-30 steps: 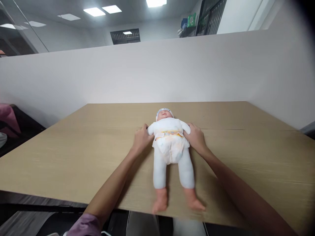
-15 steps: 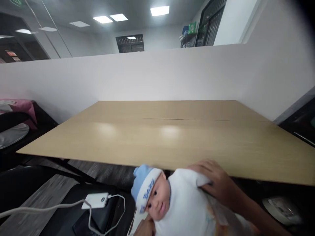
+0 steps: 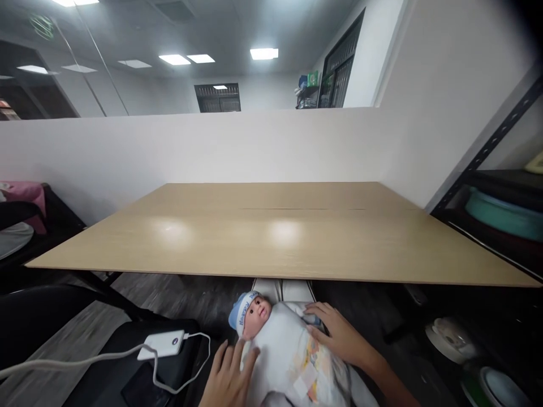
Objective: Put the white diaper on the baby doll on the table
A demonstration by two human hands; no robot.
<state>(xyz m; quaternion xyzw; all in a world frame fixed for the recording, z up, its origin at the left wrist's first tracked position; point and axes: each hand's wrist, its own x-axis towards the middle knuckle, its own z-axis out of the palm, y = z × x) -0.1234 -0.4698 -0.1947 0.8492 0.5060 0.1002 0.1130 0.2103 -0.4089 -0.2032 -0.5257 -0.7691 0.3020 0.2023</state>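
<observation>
A baby doll [image 3: 280, 347] in white clothes, a nappy and a blue-and-white cap is held low in front of me, below the near edge of the wooden table [image 3: 271, 237]. Its head points toward the table. My left hand [image 3: 229, 376] lies against the doll's left side with fingers stretched over it. My right hand [image 3: 337, 336] rests on the doll's chest and arm with fingers spread. Both hands support the doll together.
A white power bank [image 3: 163, 343] with a white cable lies on a black chair seat at the lower left. A dark metal shelf [image 3: 496, 209] with a teal basin stands at the right. Bowls sit on the floor at the lower right.
The doll has been lifted off the table and brought down toward me, below the table edge. In the last half second it sank lower and my left hand came into view on it.
</observation>
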